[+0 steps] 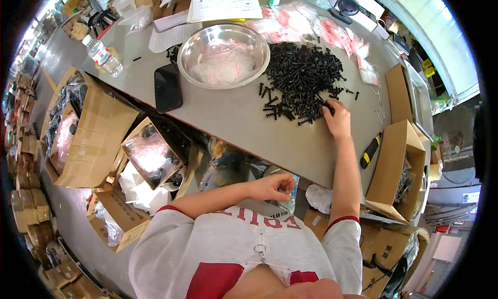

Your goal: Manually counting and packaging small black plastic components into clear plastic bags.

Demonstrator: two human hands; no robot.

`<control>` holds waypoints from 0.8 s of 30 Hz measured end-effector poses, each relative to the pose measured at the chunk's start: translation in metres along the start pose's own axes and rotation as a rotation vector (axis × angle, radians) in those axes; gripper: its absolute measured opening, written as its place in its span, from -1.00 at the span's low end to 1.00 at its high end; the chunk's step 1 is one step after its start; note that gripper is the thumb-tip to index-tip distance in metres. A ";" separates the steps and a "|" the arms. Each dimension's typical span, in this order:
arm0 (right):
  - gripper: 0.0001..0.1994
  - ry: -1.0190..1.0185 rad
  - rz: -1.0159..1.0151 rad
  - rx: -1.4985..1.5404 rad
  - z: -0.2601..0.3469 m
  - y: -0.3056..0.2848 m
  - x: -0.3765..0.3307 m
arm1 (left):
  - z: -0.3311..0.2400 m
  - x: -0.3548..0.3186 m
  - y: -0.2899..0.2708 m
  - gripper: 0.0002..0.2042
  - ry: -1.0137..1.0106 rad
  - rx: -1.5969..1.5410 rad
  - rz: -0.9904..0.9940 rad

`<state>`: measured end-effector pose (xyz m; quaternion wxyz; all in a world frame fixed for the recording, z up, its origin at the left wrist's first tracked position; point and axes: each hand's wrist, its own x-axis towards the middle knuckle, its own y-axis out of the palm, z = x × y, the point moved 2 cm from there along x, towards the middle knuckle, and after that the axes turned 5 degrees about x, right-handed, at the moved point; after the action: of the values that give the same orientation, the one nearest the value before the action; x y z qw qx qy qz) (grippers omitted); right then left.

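Observation:
A big heap of black screws (pixel 303 73) lies on the grey table (pixel 249 117). My right hand (pixel 338 118) reaches to the heap's near right edge, its fingertips bent in and closed on black screws there. Closer to my body, just off the table's front edge, my left hand (pixel 272 187) hovers with curled fingers. Something dark shows between those fingers, too small to make out. To the left of the heap stands a round metal bowl (pixel 184 60) with clear, red-edged plastic bags (pixel 225 63) in it.
A black phone (pixel 168 88) and a plastic bottle (pixel 104 57) are at the left. Plastic bags (pixel 332 32) spread behind the heap. A yellow-black utility knife (pixel 371 151) lies near an open cardboard box (pixel 397 169) at the right. More boxes (pixel 98 135) stand left below the table.

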<state>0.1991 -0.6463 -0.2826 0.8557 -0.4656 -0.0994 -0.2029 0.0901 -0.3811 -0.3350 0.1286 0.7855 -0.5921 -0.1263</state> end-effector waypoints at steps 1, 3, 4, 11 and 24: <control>-0.73 0.000 0.000 -0.001 0.004 0.001 -0.001 | 0.002 0.000 0.000 -0.71 -0.022 0.001 0.020; -0.77 -0.034 0.029 0.023 0.011 0.002 -0.001 | 0.005 0.000 0.001 -0.70 -0.040 0.002 0.038; -0.77 -0.038 0.029 0.021 0.014 0.000 -0.001 | 0.007 0.001 0.002 -0.70 -0.044 0.018 0.038; -0.85 -0.131 0.008 -0.113 0.010 0.001 -0.004 | 0.007 0.001 0.006 -0.69 -0.080 0.064 0.023; -0.74 0.204 0.003 -0.088 0.004 -0.003 0.009 | 0.015 0.000 0.004 -0.65 -0.174 0.030 -0.027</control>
<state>0.2056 -0.6471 -0.2750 0.8403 -0.4798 -0.0022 -0.2523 0.0813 -0.3828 -0.3474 0.0634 0.7812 -0.5922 -0.1868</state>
